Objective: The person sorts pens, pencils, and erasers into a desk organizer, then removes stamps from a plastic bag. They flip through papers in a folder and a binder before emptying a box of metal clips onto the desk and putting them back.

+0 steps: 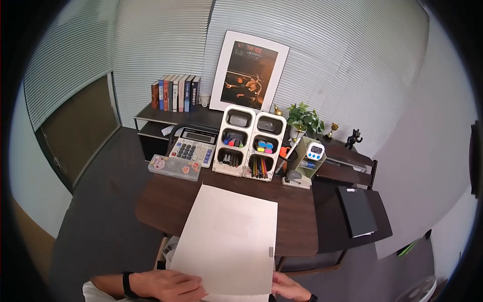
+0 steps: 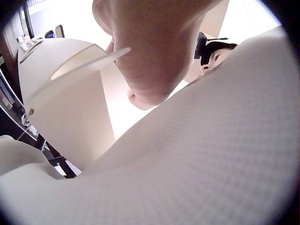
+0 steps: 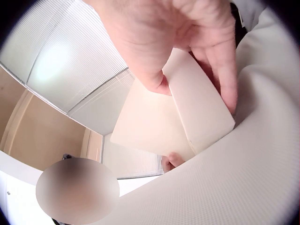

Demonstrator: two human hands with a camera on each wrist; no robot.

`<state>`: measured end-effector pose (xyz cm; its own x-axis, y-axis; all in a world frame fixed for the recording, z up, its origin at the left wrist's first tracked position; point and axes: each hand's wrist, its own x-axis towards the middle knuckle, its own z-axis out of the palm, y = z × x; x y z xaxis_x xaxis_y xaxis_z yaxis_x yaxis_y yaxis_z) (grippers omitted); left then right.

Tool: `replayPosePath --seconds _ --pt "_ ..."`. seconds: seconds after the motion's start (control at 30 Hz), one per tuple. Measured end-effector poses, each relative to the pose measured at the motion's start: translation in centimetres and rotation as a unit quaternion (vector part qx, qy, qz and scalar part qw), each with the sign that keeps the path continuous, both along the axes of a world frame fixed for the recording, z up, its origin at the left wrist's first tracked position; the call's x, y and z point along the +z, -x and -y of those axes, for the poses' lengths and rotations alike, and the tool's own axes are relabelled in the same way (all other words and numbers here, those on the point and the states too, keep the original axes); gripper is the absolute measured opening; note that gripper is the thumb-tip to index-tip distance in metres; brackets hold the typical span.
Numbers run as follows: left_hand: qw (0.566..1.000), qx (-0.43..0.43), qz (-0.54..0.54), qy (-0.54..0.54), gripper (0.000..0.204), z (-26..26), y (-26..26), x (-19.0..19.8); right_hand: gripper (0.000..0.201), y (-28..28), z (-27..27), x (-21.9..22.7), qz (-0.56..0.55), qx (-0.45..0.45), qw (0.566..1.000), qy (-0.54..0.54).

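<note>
A large flat white box (image 1: 229,236), with a small grey tab on its right edge, lies in front of me over the near part of the desk. My left hand (image 1: 171,284) holds its near left corner, the bent fingers on top and pointing right. In the left wrist view, a thin white flap (image 2: 75,77) stands out from the box next to that hand. My right hand (image 1: 289,287) grips the near right side. In the right wrist view, the right thumb (image 3: 161,86) presses one face and the fingers reach round the narrow side (image 3: 201,101).
Behind the box, a calculator (image 1: 193,146), a clear sticker-covered case (image 1: 174,167), a white pen organizer (image 1: 230,163) and a stapler (image 1: 297,179) line the brown desk (image 1: 297,221). A black folder (image 1: 357,211) lies on the dark side table at right.
</note>
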<state>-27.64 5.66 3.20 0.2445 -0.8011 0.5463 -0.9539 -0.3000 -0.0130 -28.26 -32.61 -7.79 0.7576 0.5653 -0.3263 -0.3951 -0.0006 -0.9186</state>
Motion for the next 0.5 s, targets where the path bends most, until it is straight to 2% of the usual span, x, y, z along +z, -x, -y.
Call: replayPosePath --seconds 0.1,0.17,0.2,0.23,0.27,0.3,0.33,0.37,0.4,0.43,0.47,0.5 --pt "0.999 -0.001 0.004 0.035 0.013 -1.3 0.3 -0.6 0.062 -0.4 0.8 -1.4 0.016 0.001 1.0 0.008" --pt "0.994 0.012 0.022 0.104 0.012 -4.4 0.7 -0.9 0.052 -1.0 2.7 -2.5 -0.051 0.038 0.993 0.099" --pt "0.948 0.197 -0.129 0.215 0.014 -5.1 2.5 -2.7 0.052 -0.7 2.3 -1.0 -0.104 -0.02 0.994 0.021" --pt "0.921 0.255 -0.001 0.295 0.017 -5.2 2.7 -3.5 0.052 -0.6 2.4 -0.9 -0.102 -0.023 0.994 0.015" --pt "0.94 0.226 -0.017 0.254 0.025 -7.6 3.2 -4.1 0.053 -0.7 2.4 -0.9 -0.12 -0.031 0.992 0.005" --pt "0.956 0.199 -0.032 0.212 0.035 -8.9 3.1 -3.0 0.054 -0.8 2.6 -0.9 -0.138 -0.039 0.99 -0.004" --pt "0.957 0.198 -0.029 0.208 0.035 -8.4 2.6 -2.7 0.057 -1.2 2.8 -1.0 -0.139 -0.002 0.99 0.04" --pt "0.936 0.19 0.044 0.294 0.049 -7.8 2.0 -2.7 0.057 -1.4 2.8 -1.0 -0.138 0.0 0.99 0.037" --pt "0.901 0.183 0.116 0.376 0.066 -7.7 1.6 -2.6 0.061 -1.7 2.8 -1.1 -0.127 0.045 0.987 0.092" --pt "0.884 0.245 0.175 0.357 0.077 -8.5 1.8 -1.7 0.065 -2.1 2.7 -1.0 -0.114 0.093 0.978 0.148" --pt "0.86 0.306 0.233 0.335 0.09 -9.7 2.1 -0.7 0.065 -1.9 2.1 -0.1 -0.115 0.1 0.977 0.148" --pt "0.856 0.296 0.238 0.351 0.084 -11.0 2.0 -0.5 0.063 -1.1 1.2 1.7 -0.057 0.058 0.991 0.11"
